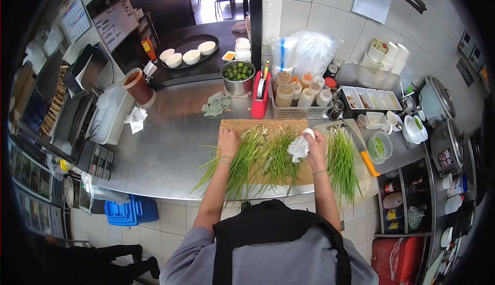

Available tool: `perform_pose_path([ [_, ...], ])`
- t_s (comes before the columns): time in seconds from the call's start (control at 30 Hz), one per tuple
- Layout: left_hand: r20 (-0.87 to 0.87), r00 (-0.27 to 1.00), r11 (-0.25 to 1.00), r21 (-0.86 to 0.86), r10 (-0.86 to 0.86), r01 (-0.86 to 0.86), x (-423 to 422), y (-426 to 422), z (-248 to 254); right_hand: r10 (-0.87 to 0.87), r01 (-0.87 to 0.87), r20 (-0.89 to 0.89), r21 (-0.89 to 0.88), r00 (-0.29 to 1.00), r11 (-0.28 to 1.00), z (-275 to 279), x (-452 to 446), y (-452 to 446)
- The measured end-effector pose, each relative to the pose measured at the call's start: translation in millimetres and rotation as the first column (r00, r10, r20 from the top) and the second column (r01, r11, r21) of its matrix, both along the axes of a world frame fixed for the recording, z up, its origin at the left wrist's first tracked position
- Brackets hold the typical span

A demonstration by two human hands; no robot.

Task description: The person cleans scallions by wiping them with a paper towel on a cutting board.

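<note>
Spring onions (248, 153) lie in loose bunches across a brown cutting board (234, 123), their green tops hanging toward the counter's front edge. My left hand (228, 143) rests at the board's left side, against the leftmost bunch, with loosely bent fingers and nothing visible in them. In my right hand (316, 147) is a crumpled white paper towel (299, 149), gripped above the right part of the bunches. To the right, another bunch of spring onions (341, 161) lies on a pale cutting board (363, 186). An orange-handled knife (368, 162) lies beside that bunch.
Behind the boards stand a basket of sauce bottles (296, 111), a red tape dispenser (260, 97) and a pot of green citrus (237, 81). A green cloth (216, 104) lies to the left. A tub of chopped greens (379, 148) sits by the knife. Another person's legs (116, 262) show lower left.
</note>
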State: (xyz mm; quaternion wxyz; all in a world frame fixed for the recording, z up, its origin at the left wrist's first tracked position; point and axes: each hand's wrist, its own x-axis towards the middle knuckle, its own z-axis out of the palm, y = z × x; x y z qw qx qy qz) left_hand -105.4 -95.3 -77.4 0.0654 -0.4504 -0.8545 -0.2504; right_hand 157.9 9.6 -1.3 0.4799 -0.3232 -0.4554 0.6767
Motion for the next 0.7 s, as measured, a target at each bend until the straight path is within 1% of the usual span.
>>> perform_pose_path([
  [0.03, 0.03, 1.0, 0.999, -0.042, -0.008, 0.009, 0.8, -1.5, 3.6, 0.012, -0.013, 0.011, 0.058, 1.0, 0.998, 0.7, -2.8, -3.0],
  [0.13, 0.021, 0.999, 0.995, -0.093, -0.039, 0.04, -7.3, 0.6, -3.2, 0.062, -0.064, 0.027, 0.093, 0.998, 0.994, 4.3, -11.0, -8.2],
  [0.17, 0.013, 0.999, 0.995, -0.089, -0.036, 0.037, -10.7, -1.7, -4.9, 0.086, -0.086, 0.004, 0.091, 0.996, 0.992, 2.1, -11.5, -7.3],
  [0.23, -0.005, 0.999, 0.996, -0.08, -0.036, 0.035, -12.6, -10.3, 7.8, 0.075, -0.073, -0.035, 0.071, 0.997, 0.995, 1.3, -10.4, -6.9],
  [0.27, 0.005, 0.997, 0.997, -0.033, -0.071, 0.071, -17.7, -13.6, 10.9, 0.068, -0.064, -0.055, 0.06, 0.996, 0.996, 1.1, -9.9, -6.6],
  [0.33, 0.024, 0.99, 0.988, 0.058, -0.142, 0.14, -26.6, -20.8, 18.1, 0.095, -0.094, -0.042, 0.024, 0.995, 0.995, 1.4, -9.2, -7.7],
  [0.37, 0.178, 0.972, 0.981, 0.139, -0.156, 0.133, -27.5, -21.7, 20.8, 0.109, -0.109, -0.035, 0.004, 0.993, 0.994, 1.1, -8.9, -8.9],
  [0.43, 0.463, 0.86, 0.953, 0.292, -0.215, 0.081, -25.8, -20.9, 34.2, 0.178, -0.178, 0.035, 0.014, 0.983, 0.984, -8.7, -12.8, -9.5],
  [0.5, 0.51, 0.803, 0.928, 0.348, -0.308, 0.135, -18.9, -14.7, 45.4, 0.238, -0.24, 0.096, 0.005, 0.966, 0.971, -13.2, -21.1, -11.9],
  [0.53, 0.532, 0.769, 0.913, 0.375, -0.355, 0.162, -12.3, -12.0, 52.9, 0.274, -0.276, 0.101, 0.006, 0.956, 0.961, -14.1, -27.4, -13.1],
  [0.63, 0.54, 0.714, 0.888, 0.371, -0.445, 0.273, 14.2, -4.3, 76.6, 0.341, -0.344, 0.074, 0.019, 0.937, 0.939, -7.9, -44.2, -19.8],
  [0.7, 0.43, 0.746, 0.852, 0.38, -0.508, 0.361, 27.0, 4.9, 68.4, 0.339, -0.34, 0.047, 0.031, 0.94, 0.94, -6.3, -54.6, -23.4],
])
